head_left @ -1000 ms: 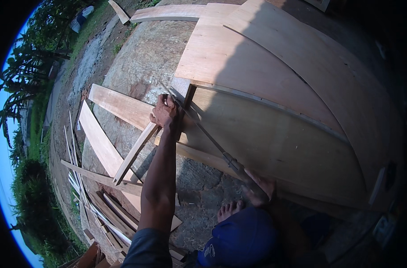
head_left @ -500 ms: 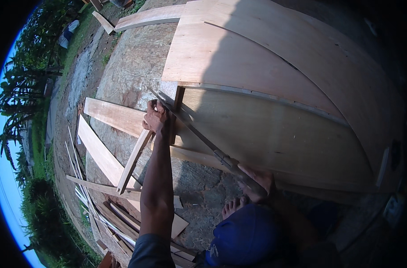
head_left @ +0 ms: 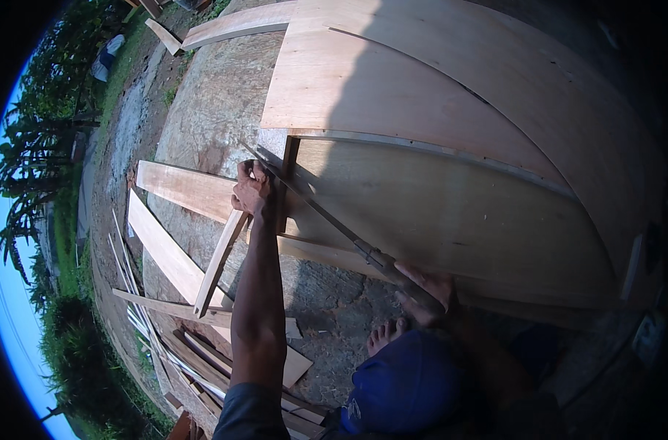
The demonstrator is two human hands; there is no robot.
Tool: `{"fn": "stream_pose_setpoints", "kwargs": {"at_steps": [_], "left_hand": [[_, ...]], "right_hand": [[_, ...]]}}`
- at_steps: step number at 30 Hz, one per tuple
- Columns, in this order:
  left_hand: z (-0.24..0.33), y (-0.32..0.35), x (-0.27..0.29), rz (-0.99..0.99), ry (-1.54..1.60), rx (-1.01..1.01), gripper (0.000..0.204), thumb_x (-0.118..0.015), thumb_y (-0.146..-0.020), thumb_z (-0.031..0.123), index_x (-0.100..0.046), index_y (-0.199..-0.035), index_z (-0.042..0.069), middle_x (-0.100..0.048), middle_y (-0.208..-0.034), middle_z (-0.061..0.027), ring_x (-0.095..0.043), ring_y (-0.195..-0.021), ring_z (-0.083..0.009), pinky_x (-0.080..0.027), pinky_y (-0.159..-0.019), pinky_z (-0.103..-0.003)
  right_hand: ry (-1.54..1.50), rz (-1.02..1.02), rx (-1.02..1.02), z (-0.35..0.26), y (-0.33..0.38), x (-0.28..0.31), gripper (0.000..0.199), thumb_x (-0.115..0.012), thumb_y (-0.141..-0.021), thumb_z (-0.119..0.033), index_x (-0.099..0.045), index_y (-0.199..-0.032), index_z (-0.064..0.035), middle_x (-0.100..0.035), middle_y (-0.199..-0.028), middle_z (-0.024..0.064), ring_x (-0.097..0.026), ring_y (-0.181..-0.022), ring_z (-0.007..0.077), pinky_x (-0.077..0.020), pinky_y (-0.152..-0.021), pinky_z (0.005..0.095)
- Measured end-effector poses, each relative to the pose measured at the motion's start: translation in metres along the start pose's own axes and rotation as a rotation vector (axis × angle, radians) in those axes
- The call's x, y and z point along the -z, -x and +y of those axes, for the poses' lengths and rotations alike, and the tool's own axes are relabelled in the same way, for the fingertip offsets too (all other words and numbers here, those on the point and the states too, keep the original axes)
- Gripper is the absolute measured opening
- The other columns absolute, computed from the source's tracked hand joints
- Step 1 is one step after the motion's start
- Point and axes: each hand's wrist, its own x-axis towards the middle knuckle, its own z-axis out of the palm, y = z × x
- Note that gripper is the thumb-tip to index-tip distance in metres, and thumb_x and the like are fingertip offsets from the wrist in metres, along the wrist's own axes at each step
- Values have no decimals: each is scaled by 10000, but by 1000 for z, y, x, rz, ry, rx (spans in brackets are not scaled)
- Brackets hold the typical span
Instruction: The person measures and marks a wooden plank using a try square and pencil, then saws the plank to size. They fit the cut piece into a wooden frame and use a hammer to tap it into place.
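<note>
My right hand (head_left: 433, 292) is closed around the handle end of a long, narrow saw (head_left: 334, 221), seen nearly edge-on. Its thin blade slants up and left across the end of a wooden frame, passing close beside my left hand (head_left: 252, 188). The left fingers are curled and closed at the top of a narrow wooden strip (head_left: 219, 265), which slopes down toward the lower left. A wider plank (head_left: 185, 188) runs out to the left behind this hand. The exact contact between blade and wood is hidden by my hand.
A large plywood panel structure (head_left: 436, 213) fills the right side, with thin sheets (head_left: 312, 81) on top. Loose boards (head_left: 161, 242) and thin strips lie at the left and lower left. A bare foot (head_left: 386, 334) and a blue cap (head_left: 403, 381) show at the bottom.
The right hand and saw have drawn back slightly to the right. The left hand keeps its place on the wood, and the whole view has shifted a little.
</note>
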Motion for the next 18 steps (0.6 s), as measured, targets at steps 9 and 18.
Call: {"fn": "stream_pose_setpoints", "kwargs": {"at_steps": [9,18], "left_hand": [[17,-1,-9,-15,-19,-14,293,-547,-975,529,-650,-1130,302,-753,-1023,-13,-669,-1001,-322,-318,-989,-551],[20,11,2,-9,-13,-10,341,-534,-986,533,-664,-1120,247,-736,-972,-51,-637,-1024,-330,-316,-988,-530]], "right_hand": [[-239,16,-211,21,-111,-77,613,-755,-833,-78,-563,-1414,-45,-714,-1125,254,-748,-893,370,-614,-750,365],[-92,118,40,8,-23,-26,574,-737,-810,-36,-585,-1362,3,-734,-1084,225,-760,-928,348,-614,-799,384]]}}
